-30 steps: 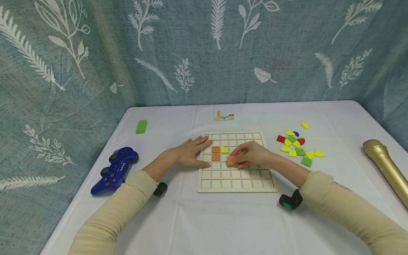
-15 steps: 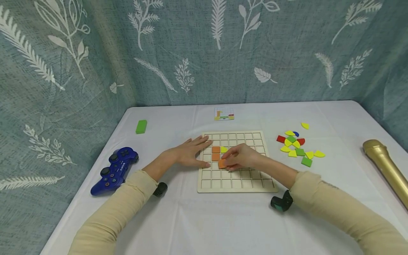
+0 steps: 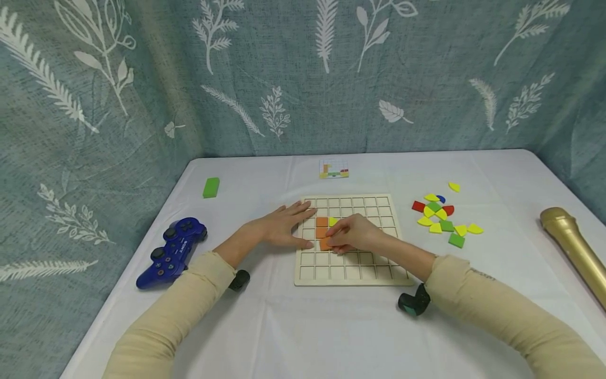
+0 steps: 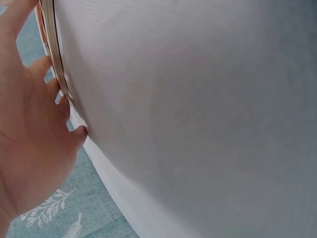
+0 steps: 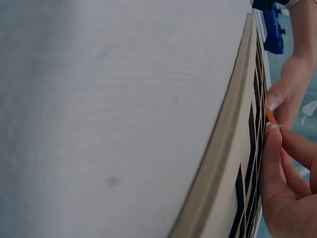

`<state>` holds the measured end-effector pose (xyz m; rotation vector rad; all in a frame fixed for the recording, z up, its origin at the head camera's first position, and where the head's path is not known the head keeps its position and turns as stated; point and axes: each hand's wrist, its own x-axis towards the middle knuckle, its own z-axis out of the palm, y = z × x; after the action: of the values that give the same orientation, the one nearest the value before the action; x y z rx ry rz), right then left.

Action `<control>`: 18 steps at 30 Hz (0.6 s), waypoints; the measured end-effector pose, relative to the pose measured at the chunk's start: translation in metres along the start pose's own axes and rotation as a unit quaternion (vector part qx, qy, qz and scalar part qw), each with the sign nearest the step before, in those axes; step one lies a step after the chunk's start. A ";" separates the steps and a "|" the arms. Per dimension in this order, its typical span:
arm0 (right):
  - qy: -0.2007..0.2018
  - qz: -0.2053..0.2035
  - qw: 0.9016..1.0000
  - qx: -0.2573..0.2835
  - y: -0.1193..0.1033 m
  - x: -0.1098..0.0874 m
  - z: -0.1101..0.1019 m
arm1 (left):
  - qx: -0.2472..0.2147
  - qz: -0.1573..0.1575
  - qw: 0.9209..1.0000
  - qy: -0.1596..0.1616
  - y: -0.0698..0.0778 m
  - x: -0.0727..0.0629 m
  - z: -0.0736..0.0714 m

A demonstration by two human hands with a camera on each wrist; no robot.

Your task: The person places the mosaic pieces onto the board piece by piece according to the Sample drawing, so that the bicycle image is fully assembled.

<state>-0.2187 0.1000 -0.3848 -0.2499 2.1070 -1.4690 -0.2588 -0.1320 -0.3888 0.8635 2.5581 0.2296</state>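
On the white cloth lies a wooden grid board [image 3: 352, 276]. My right hand [image 3: 355, 233] pinches an orange square tile [image 3: 324, 244] between thumb and fingers, just below two orange tiles [image 3: 322, 227] set in the grid; in the right wrist view the orange tile [image 5: 271, 116] shows edge-on at the fingertips. A yellow quarter-round tile [image 3: 333, 221] sits beside the upper orange one, partly hidden by my right hand. My left hand [image 3: 286, 226] rests on the board's left edge with fingers spread, and in the left wrist view its fingers touch the board's side [image 4: 55, 54].
Several loose yellow, green, red and blue tiles [image 3: 446, 226] lie right of the board. A small pattern card [image 3: 333, 169] is behind it. A blue game controller [image 3: 172, 252] and a green block [image 3: 211, 187] are at left, a gold microphone [image 3: 570, 247] at far right.
My right hand has moved left across the board with the orange tile, bringing it under the column of orange tiles. The left hand stays in place.
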 end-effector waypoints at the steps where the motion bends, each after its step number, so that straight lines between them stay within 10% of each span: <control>1: 0.001 -0.002 1.000 -0.003 0.000 0.000 0.000 | 0.000 0.000 1.000 0.000 0.000 0.000 0.000; 18: 0.010 -0.027 0.998 -0.049 -0.002 0.002 0.004 | 0.000 0.006 1.000 0.005 0.002 -0.002 -0.001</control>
<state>-0.2184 0.0956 -0.3844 -0.3322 2.2061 -1.4055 -0.2569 -0.1313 -0.3868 0.8790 2.5641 0.2381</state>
